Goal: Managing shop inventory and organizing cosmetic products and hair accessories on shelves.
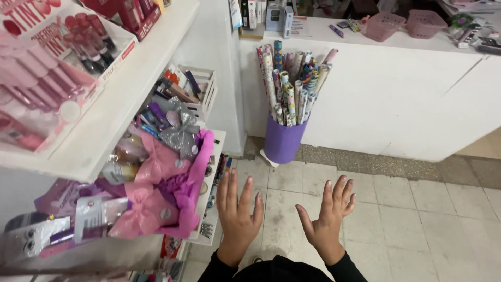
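A person's left hand [237, 211] and right hand [327, 219] are raised side by side over a tiled floor [417, 219], palms turned away, fingers [231, 184] spread wide and holding nothing. Neither hand touches anything. The left hand hangs just beside the outer edge of a white shelf [211, 209], level with a pink-wrapped gift basket [162, 193] topped by a silver bow [180, 133]; that basket is the nearest item to either hand. By the look of it, no grasp is under way: the hands appear poised between actions, and any reach to the basket would call for a short leftward move past the shelf's corner.

Above, a second shelf [130, 89] carries boxed pink cosmetics [62, 57] and juts out over the lower one, narrowing the room on that side. Ahead, a purple bin [284, 141] of rolled wrapping paper [292, 83] stands on the floor against a white counter [396, 99], well apart from the hands. Two pink baskets [402, 23] sit on the counter top. To the right and front, the floor lies open.
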